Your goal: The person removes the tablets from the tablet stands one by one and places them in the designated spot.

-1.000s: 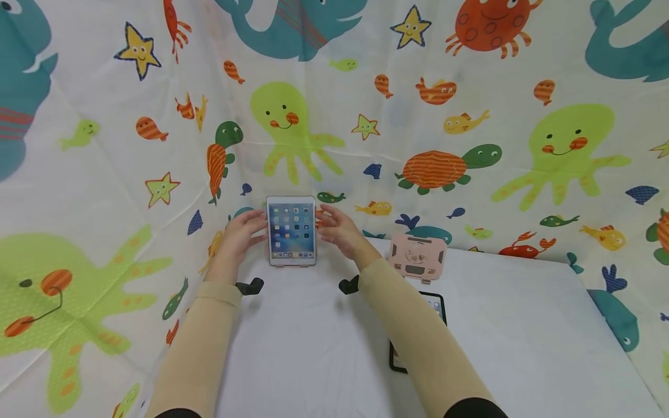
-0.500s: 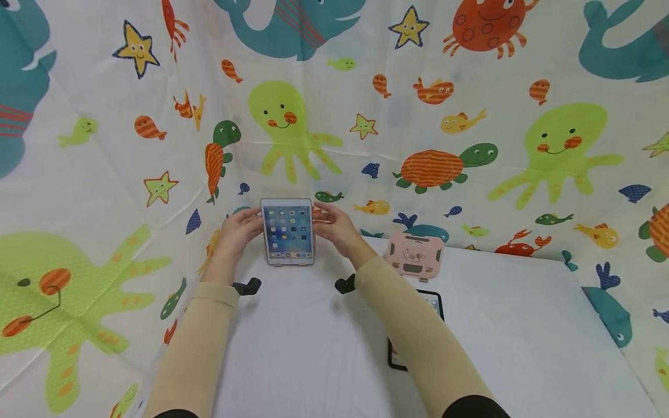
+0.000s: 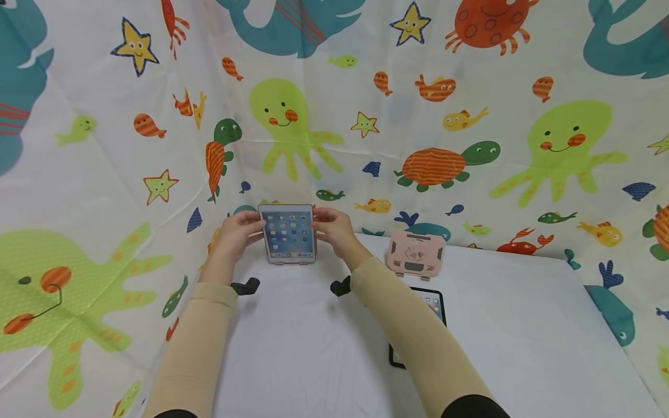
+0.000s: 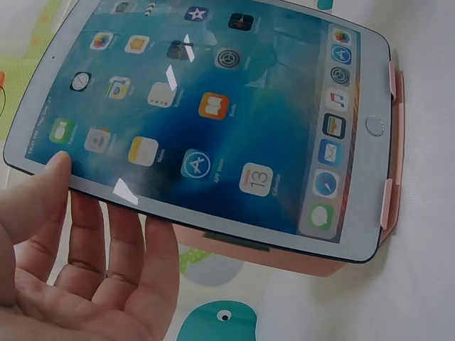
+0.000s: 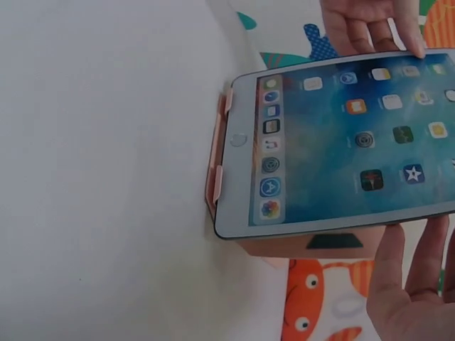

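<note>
White-framed tablet, home screen lit with rows of icons, stands tilted near the far left end of the desk, its round button at the bottom. We see its lower edge seated in two small lips of a pink holder, whose body shows behind it. How much of the tablet's back touches that body, we cannot tell.

Left hand pinches the left edge along the upper half: thumb on the front border, fingers behind, parted only by the tablet's thickness. Right hand grips the opposite edge likewise, thumb in front, fingers curving in behind; we find its thumb only in the head view.

To the right we record a second pink stand near the back of the desk. Nearer the wearer lies a black-edged tablet, partly covered by the right beige sleeve. Behind everything we note a white curtain printed with sea animals.
</note>
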The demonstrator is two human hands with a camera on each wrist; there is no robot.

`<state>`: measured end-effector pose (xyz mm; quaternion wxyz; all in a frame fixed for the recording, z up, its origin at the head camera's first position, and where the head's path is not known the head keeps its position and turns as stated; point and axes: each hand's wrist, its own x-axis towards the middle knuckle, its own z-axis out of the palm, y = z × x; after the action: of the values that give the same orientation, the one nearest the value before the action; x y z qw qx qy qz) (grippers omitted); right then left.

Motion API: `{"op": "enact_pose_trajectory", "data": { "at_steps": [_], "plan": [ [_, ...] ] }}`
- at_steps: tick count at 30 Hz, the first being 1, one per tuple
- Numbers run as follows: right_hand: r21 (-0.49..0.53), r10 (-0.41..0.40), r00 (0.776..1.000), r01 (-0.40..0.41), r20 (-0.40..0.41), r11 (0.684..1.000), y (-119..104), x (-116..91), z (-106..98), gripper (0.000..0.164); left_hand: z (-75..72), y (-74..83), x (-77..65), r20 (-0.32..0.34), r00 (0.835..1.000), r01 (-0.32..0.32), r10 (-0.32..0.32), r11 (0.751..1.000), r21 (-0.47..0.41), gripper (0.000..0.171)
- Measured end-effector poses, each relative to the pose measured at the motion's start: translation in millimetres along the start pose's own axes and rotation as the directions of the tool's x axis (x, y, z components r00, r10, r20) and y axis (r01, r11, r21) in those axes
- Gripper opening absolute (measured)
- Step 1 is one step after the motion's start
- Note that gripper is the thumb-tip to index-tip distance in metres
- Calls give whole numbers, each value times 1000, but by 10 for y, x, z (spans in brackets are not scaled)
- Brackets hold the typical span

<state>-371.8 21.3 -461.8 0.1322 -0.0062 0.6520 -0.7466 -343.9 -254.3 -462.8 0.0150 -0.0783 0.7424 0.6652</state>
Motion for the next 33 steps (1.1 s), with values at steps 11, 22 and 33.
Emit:
{"op": "enact_pose_trajectory", "data": {
  "at_steps": [11,22,33],
  "plan": [
    [12,-3,999,4,-36,1000,66,-30,43,22,-13,37,-77,11,999,-46,46,998,39,21],
    [42,-34,996,37,-81,998,113,-40,26,19,-15,72,-107,-4,998,-65,65,996,69,23],
    [26,-28,999,29,-40,999,40,-70,-57,25,3,162,-161,-7,997,-71,72,993,90,31]
  ]
}}
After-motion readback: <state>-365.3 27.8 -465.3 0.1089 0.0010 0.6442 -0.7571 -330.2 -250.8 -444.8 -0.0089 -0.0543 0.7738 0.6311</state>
